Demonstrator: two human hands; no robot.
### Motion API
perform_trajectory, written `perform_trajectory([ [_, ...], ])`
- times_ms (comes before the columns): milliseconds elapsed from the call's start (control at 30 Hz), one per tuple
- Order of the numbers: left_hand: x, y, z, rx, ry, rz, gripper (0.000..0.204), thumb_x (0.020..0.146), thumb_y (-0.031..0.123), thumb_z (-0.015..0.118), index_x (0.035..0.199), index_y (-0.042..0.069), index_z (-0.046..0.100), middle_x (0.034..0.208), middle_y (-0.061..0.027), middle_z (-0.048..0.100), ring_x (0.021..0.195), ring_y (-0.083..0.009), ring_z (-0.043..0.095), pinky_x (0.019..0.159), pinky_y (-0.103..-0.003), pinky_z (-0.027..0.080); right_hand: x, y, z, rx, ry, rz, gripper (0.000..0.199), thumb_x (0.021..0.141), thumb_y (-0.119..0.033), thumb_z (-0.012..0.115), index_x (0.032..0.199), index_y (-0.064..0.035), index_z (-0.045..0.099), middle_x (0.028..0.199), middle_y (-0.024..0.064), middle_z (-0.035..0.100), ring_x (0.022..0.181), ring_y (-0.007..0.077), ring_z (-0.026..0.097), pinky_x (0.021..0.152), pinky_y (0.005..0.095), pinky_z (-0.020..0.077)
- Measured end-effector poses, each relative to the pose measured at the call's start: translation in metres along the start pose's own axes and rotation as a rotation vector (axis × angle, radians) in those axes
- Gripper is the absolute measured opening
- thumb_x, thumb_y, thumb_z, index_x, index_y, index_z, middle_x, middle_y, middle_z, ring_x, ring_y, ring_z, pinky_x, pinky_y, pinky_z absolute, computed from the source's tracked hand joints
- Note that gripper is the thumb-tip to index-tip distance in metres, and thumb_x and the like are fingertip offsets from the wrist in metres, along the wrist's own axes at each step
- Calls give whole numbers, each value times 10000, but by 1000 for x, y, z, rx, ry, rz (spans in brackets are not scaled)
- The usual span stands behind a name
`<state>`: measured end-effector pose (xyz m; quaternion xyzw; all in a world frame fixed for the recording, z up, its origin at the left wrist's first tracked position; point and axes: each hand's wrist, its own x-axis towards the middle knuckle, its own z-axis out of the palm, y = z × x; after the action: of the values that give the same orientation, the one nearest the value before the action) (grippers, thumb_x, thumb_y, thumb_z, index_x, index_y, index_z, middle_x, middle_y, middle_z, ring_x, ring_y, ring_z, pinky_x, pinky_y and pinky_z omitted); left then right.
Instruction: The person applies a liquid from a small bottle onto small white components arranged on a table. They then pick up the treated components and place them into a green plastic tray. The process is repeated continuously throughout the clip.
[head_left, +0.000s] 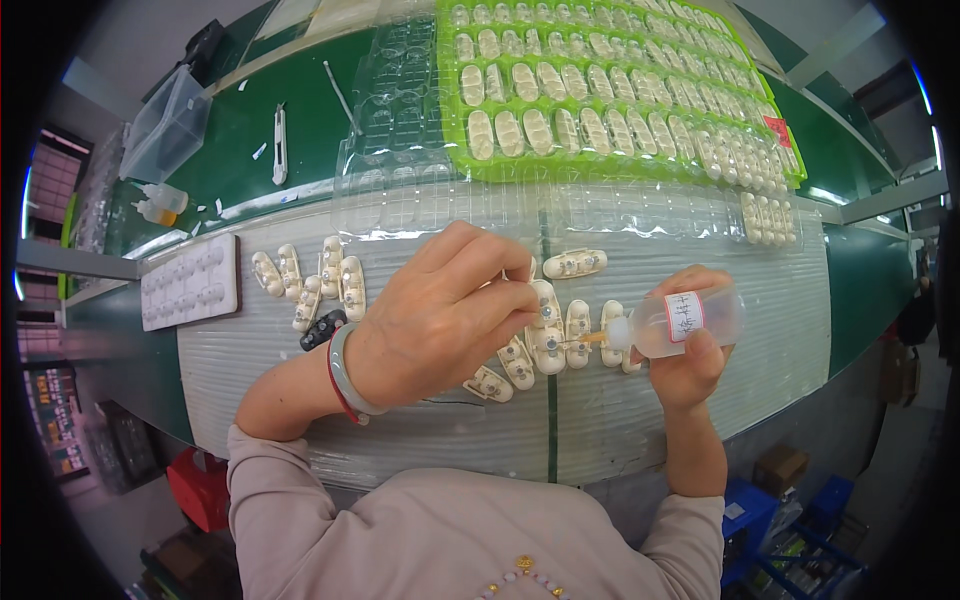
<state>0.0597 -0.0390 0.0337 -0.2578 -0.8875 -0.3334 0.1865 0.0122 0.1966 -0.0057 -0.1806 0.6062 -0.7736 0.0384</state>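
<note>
My right hand [692, 350] is wrapped round a translucent squeeze bottle [646, 325] with a white cap, a thin amber tip and a red-bordered label. The bottle lies on its side, its tip pointing left over the cream oval cases [577, 330] at the middle of the table. My left hand [440, 310] is closed in a pinch just beside a case [547, 347] near that tip; whatever its fingertips grip is hidden. Small round silvery parts sit in these cases. Another cream case [575, 263] lies crosswise behind them, and others [490, 384] lie below my left hand.
More cream cases [352, 287] and a black one [322, 329] lie left of my left hand, near a white tray [190, 281]. Clear plastic trays [395, 190] and a green rack [620, 172] full of cases stand behind. A utility knife [280, 145] and small bottles [160, 205] lie far left.
</note>
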Motion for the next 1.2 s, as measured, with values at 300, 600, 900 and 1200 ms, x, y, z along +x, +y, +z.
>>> perform_trajectory([
  [300, 0, 0, -2, 42, 17, 2, 245, 602, -25, 716, 812, 44, 609, 859, -61, 517, 739, -221, 491, 633, -303, 420, -2, -1, -1, 11, 3, -6, 473, 759, -360, 592, 1006, 10, 428, 869, 139, 487, 580, 178, 565, 336, 278, 482],
  [600, 1, -2, -2, 70, 27, 10, 235, 596, -22, 713, 798, 37, 608, 859, -64, 519, 739, -226, 493, 633, -308, 421, -3, -2, -2, -69, -35, -47, 486, 746, -370, 601, 999, 9, 430, 853, 142, 483, 554, 172, 554, 334, 277, 488],
  [900, -1, -1, -4, 57, -5, -16, 198, 624, -7, 705, 790, 29, 603, 863, -72, 524, 747, -238, 497, 645, -321, 426, -3, -1, 3, -169, -43, -209, 443, 706, -317, 630, 967, 0, 463, 840, 136, 543, 693, 163, 547, 566, 270, 474],
  [1200, -2, -3, -5, 59, -11, -18, 190, 636, -8, 701, 790, 32, 597, 871, -69, 524, 763, -239, 501, 656, -321, 426, -3, -5, 3, -267, -57, -243, 468, 711, -391, 615, 964, -31, 454, 825, 130, 531, 748, 163, 526, 630, 257, 447],
])
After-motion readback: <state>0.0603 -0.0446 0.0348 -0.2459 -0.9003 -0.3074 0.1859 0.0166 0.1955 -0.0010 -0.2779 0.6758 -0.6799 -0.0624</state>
